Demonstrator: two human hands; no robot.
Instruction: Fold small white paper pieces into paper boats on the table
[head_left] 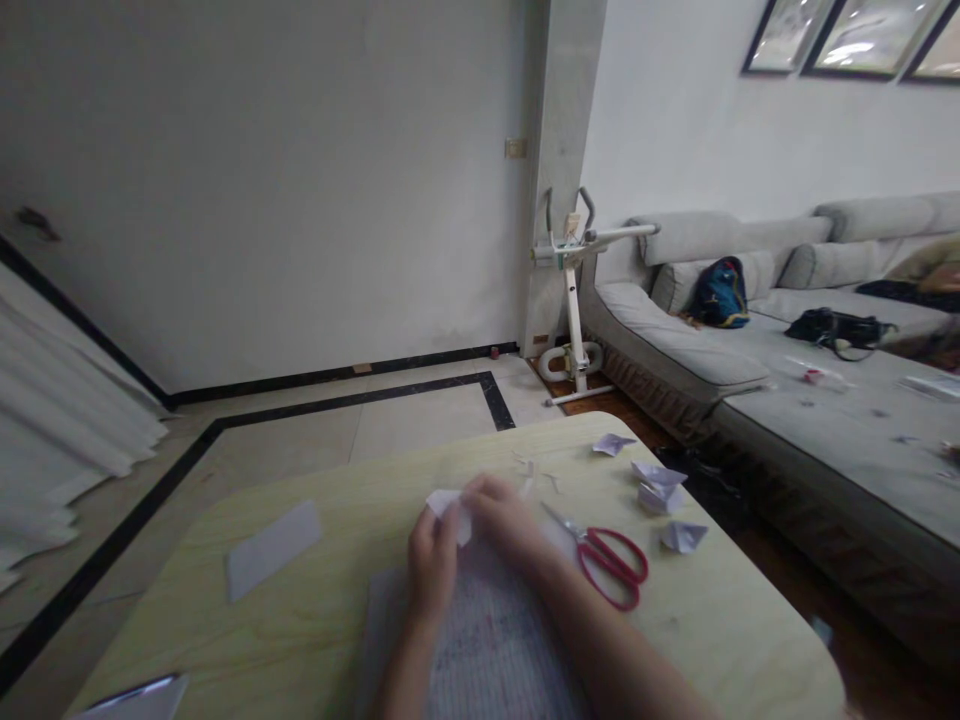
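A small folded piece of white paper (448, 503) is held between both hands above the middle of the table. My left hand (433, 560) pinches its lower left part with thumb and fingers. From the right, my right hand (499, 515) grips its other edge, slightly blurred. Beneath my forearms lies a lined sheet with writing (495, 640). Red-handled scissors (611, 565) rest just right of my right hand, their blades pointing to the far left. Thin paper scraps (553, 482) lie beyond the right hand.
Several folded paper shapes (682, 537) sit along the right side of the wooden table (337, 620). A white paper piece (274, 550) lies at left, a pen (135, 692) on paper at the near left corner. Beyond stand a grey sofa (675, 350) and white exercise machine (574, 310).
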